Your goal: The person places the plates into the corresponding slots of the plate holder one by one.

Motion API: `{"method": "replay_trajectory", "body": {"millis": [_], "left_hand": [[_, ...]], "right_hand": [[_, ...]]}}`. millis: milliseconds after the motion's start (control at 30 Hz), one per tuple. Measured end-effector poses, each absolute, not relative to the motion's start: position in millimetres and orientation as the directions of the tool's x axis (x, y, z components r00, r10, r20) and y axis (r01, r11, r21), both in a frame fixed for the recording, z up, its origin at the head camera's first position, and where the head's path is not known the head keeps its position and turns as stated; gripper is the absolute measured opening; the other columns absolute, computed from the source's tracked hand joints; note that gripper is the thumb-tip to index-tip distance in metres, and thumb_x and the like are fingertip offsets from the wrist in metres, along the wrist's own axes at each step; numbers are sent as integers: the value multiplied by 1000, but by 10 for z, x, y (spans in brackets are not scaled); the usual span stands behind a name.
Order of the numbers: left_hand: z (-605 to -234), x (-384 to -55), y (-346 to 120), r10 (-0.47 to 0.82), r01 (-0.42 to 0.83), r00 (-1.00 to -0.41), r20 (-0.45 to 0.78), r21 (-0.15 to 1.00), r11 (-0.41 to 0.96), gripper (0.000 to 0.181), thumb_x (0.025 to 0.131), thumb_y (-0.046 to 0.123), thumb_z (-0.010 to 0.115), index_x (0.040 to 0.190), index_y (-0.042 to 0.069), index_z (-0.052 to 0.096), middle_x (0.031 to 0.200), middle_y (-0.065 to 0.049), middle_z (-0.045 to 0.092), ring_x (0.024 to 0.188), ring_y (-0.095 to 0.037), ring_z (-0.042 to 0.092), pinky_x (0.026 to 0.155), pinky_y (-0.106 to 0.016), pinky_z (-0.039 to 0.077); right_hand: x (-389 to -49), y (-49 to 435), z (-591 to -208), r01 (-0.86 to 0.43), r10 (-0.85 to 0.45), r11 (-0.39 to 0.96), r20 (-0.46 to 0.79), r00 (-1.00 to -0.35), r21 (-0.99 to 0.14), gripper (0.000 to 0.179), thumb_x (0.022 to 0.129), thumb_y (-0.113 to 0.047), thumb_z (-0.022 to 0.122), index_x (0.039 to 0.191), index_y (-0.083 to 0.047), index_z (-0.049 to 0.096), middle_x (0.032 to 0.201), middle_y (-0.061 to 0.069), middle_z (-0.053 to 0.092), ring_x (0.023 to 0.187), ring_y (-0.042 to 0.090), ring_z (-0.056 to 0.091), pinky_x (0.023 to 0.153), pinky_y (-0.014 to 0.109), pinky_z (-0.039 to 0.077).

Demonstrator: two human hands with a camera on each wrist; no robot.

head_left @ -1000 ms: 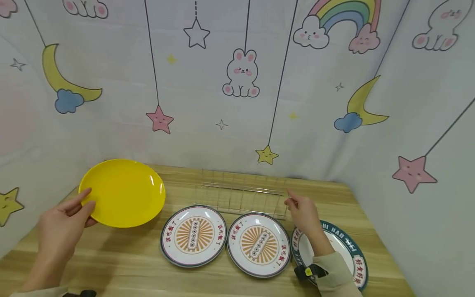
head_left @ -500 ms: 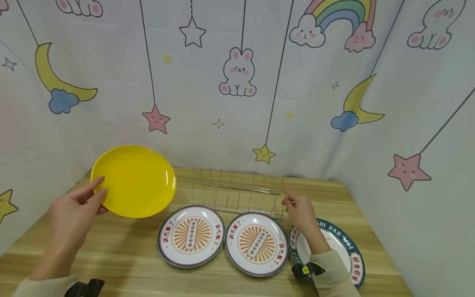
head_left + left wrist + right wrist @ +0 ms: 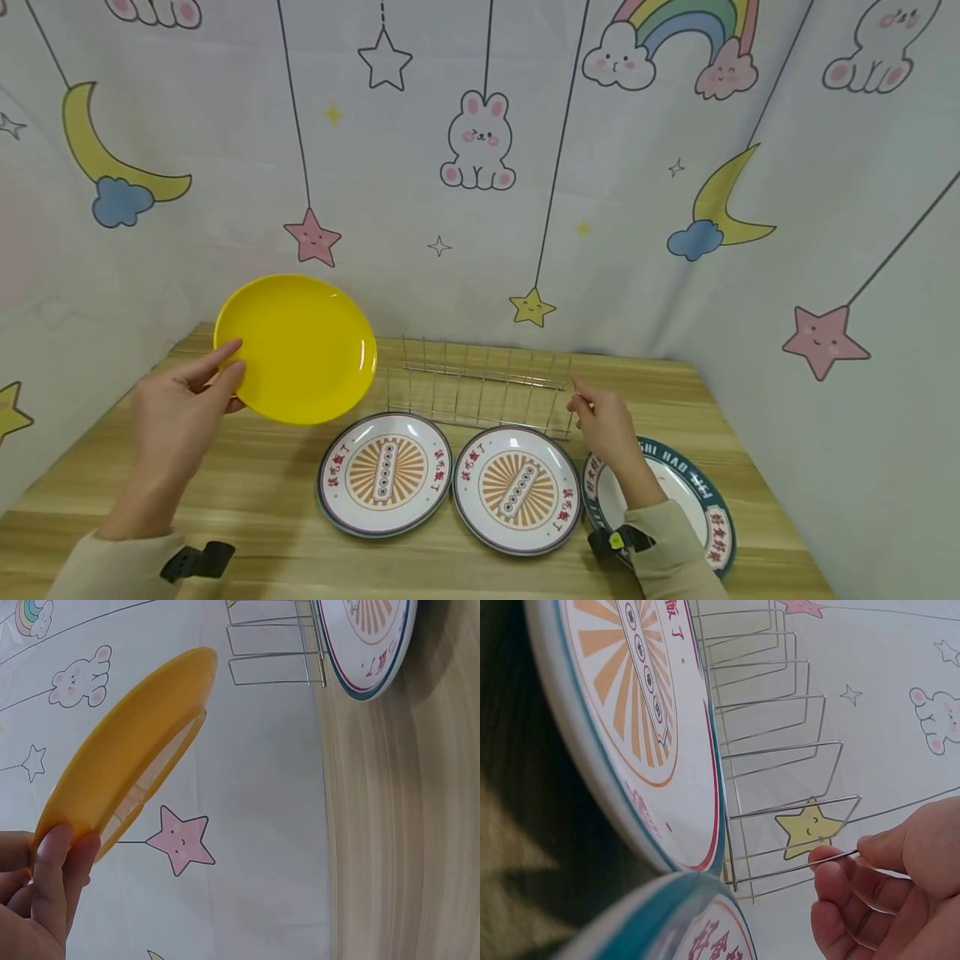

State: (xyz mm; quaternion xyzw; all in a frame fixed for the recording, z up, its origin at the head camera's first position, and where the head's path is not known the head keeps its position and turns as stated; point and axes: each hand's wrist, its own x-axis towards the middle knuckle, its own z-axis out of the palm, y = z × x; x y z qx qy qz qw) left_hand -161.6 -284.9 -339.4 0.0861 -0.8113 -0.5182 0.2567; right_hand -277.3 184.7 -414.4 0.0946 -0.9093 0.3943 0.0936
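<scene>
My left hand [image 3: 183, 408] pinches the left rim of a yellow plate [image 3: 300, 350], thumb on its upper face, and holds it tilted above the table. In the left wrist view the yellow plate [image 3: 127, 742] shows its underside with a raised foot ring. At the right end of a wire dish rack [image 3: 480, 379], my right hand [image 3: 607, 429] pinches the end wire between thumb and forefinger. The right wrist view shows the wire rack [image 3: 780, 742] with its row of upright loops; no plate stands in them.
Two white patterned plates, a left one [image 3: 385, 475] and a right one [image 3: 517, 492], lie before the rack. A larger green-rimmed plate [image 3: 701, 492] lies partly under my right forearm. Behind the wooden table [image 3: 247, 533] hangs a printed cloth [image 3: 375, 167].
My left hand has carried the yellow plate right and upward, towards the rack's left end. My right hand keeps its pinch on the rack's end wire.
</scene>
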Motion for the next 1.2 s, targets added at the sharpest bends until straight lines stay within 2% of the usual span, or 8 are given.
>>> {"method": "replay_trajectory", "body": {"millis": [200,467,733,1033,1200], "left_hand": [[-3361,-1694,-2727,-394,161,-842,368,869,468,42,96,23,66,135,9,59,131,-28,55,73,2,69,62,-19,55],[-3336,-1783,-2596,-378,185,-828,413,840,510,38,97,20,65,134,12,61,129,-24,60,69,8,65,59,-16,54],[-3328,-1839,-2494,-362,201,-814,454,805,558,38,96,20,66,133,11,62,128,-23,61,68,12,62,58,-13,52],[-3336,-1899,-2380,-324,223,-804,499,757,614,38,94,18,69,131,9,63,119,-25,65,62,15,59,44,-13,44],[-3336,-1914,-2317,-303,218,-807,507,732,645,39,94,18,70,131,9,63,113,-25,68,63,13,60,43,-13,44]], "right_hand": [[-2775,1849,-4140,-249,-103,682,246,-964,-688,41,103,-8,52,144,-4,49,96,15,71,56,14,53,43,23,39],[-2783,1868,-4132,-260,-113,674,252,-961,-691,41,103,-7,52,143,-2,49,96,14,72,51,14,45,41,22,35],[-2787,1863,-4151,-261,-113,686,255,-960,-679,41,102,-8,53,143,-4,49,95,12,72,49,14,43,40,23,35],[-2795,1869,-4152,-259,-111,684,253,-961,-682,41,102,-8,53,143,-4,49,95,13,72,48,14,40,39,22,33],[-2788,1860,-4142,-259,-118,686,247,-962,-680,41,102,-9,53,143,-4,49,95,12,72,48,13,40,39,22,33]]}}
